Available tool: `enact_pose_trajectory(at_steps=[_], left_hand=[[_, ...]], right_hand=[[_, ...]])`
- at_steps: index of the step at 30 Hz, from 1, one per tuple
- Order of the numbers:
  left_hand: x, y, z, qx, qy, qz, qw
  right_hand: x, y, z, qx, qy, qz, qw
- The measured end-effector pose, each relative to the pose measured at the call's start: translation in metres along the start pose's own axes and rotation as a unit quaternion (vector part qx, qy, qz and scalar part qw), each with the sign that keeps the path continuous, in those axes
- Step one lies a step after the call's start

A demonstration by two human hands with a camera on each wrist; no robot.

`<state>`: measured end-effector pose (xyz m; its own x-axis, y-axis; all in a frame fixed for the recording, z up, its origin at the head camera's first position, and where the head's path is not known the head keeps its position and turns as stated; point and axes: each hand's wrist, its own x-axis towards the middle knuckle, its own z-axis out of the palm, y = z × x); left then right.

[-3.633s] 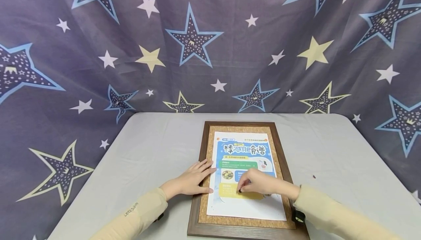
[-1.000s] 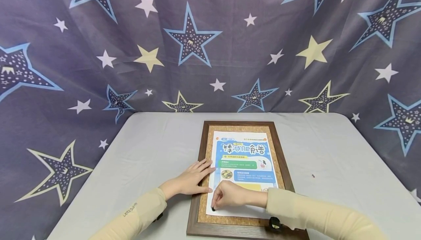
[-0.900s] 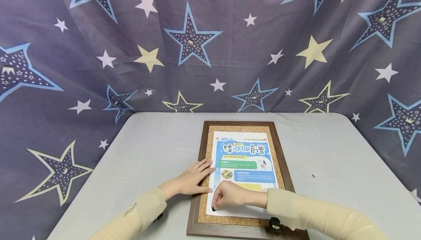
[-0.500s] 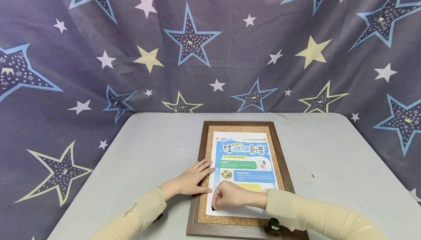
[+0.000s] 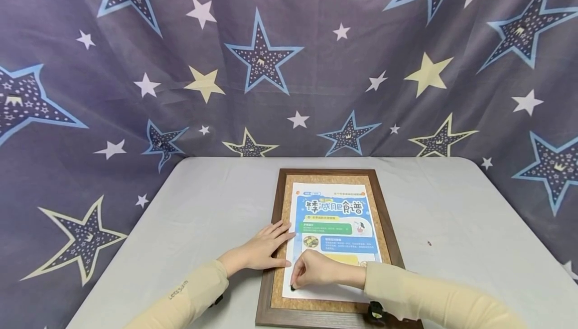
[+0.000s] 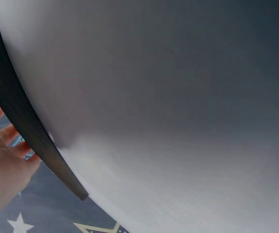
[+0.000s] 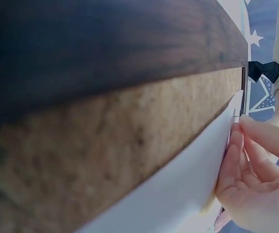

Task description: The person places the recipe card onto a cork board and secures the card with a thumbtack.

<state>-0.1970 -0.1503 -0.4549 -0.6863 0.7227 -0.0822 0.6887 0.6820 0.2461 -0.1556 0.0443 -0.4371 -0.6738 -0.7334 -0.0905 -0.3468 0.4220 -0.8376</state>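
A printed poster (image 5: 335, 228) with blue, green and yellow panels lies on a cork board (image 5: 285, 196) in a brown wooden frame (image 5: 390, 228). Orange round pins (image 5: 298, 192) sit at its two top corners. In the head view my right hand (image 5: 313, 269) pinches a small black push pin (image 5: 292, 288) at the poster's lower left corner. The right wrist view has its thin metal point (image 7: 235, 113) between the fingertips and the paper. My left hand (image 5: 262, 248) rests with spread fingers across the frame's left side, fingertips on the poster's left edge.
The framed board lies on a grey-white table (image 5: 217, 193). Right of the frame is a tiny dark reddish speck (image 5: 429, 242) on the tabletop. A purple-grey curtain (image 5: 316, 118) patterned with stars hangs behind the table and along its sides.
From over the poster's middle, my right hand has come down and left to its lower left corner with the push pin, and stays there. My left hand keeps its place.
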Motion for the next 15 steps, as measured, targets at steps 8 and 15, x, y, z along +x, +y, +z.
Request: enact_pose_trajectory(at_steps=[8, 15], left_hand=[[0.0006, -0.0005, 0.0014, 0.004, 0.001, 0.003, 1.0000], [0.0005, -0.0002, 0.0011, -0.002, -0.001, -0.004, 1.0000]], right_hand=[[0.0008, 0.0015, 0.0018, -0.014, 0.010, -0.003, 0.9998], [0.0023, 0.0041, 0.0018, -0.020, 0.010, -0.006, 0.9997]])
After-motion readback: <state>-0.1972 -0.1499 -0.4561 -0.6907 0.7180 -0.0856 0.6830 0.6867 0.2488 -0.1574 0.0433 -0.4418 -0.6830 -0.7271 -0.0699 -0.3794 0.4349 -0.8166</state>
